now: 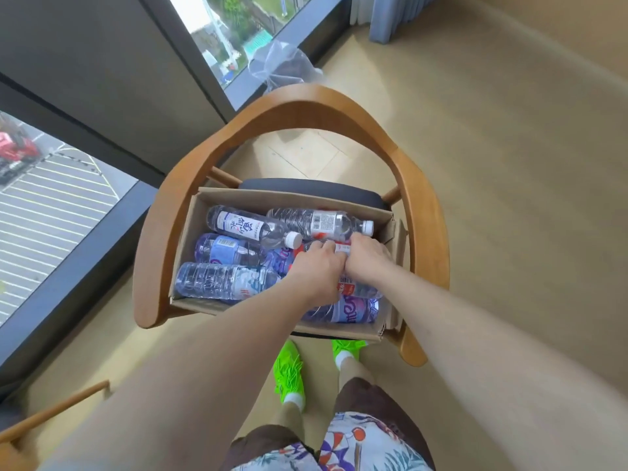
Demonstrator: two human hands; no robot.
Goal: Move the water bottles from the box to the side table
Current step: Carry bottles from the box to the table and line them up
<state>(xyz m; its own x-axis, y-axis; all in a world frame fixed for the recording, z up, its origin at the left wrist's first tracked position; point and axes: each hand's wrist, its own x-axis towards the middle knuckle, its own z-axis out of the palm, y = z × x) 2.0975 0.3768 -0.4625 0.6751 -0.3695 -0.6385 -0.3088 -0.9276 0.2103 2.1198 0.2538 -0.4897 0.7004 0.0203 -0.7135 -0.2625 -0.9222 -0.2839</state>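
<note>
Both hands, left hand (314, 270) and right hand (368, 256), are curling around one red-label bottle (343, 249) lying sideways under them in the box (190, 226).

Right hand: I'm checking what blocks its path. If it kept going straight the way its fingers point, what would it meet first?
The right hand points up the picture, into the box. Just past its fingertips lies the bottle with a barcode label, by the far wall. That would likely come first, though depth is unclear and the fingers may already touch it.
</note>
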